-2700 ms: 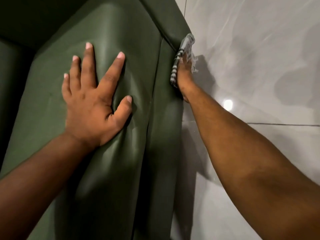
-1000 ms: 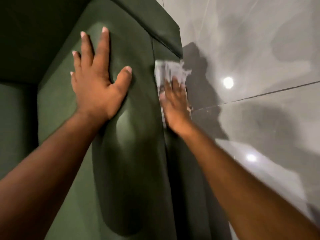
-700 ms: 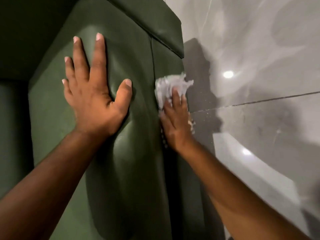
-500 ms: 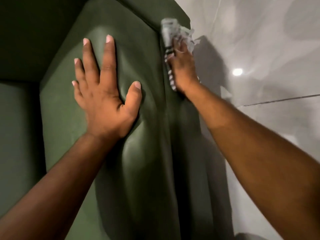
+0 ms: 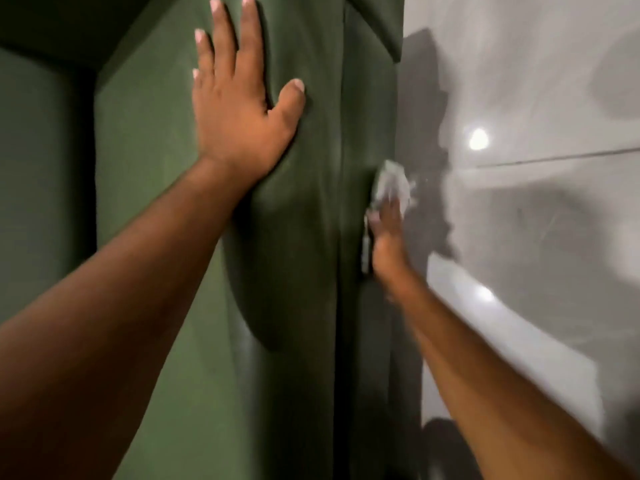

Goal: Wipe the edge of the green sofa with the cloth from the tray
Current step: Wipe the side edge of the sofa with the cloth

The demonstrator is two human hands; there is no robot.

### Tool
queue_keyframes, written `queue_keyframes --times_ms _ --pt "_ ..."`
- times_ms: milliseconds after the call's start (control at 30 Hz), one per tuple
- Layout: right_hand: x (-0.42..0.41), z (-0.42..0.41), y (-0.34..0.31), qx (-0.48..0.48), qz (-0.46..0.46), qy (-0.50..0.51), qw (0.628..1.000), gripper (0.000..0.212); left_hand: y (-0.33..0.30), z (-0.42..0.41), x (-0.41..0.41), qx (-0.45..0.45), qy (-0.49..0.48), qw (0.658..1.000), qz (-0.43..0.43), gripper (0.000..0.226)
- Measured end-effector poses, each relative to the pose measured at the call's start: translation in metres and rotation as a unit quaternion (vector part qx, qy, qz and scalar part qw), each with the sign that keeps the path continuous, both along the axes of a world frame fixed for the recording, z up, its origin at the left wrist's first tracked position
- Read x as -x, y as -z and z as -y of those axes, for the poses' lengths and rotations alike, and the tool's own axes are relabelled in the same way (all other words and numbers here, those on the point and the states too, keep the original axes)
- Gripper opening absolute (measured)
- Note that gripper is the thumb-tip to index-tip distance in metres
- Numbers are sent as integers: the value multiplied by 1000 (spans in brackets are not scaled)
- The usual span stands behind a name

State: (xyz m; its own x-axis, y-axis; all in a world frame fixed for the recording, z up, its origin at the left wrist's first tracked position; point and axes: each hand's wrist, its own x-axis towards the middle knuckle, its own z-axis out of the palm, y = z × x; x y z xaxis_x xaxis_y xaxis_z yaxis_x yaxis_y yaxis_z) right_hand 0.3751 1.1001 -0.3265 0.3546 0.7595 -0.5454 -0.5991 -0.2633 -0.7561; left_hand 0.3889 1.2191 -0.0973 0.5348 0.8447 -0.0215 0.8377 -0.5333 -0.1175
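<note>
Cloth is being pressed flat against the green sofa's outer edge under the right hand, fingers stretched out over it, not curled around it, midway along the side panel. Wiping is well underway; how much edge is left I can't judge, and no tray is showing. The left hand is lying open and empty, bracing on the cushion. Half a second ago the cloth was up near the top corner; now it is sitting lower along the edge.
</note>
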Motion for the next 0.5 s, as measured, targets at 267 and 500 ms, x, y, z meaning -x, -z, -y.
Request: queue_keyframes --times_ms 267,500 --pt "56 69 -6 32 -3 -20 999 69 -14 132 88 63 31 997 -29 81" --pt "101 136 -24 70 -10 -55 996 72 -23 229 172 108 33 993 -25 78"
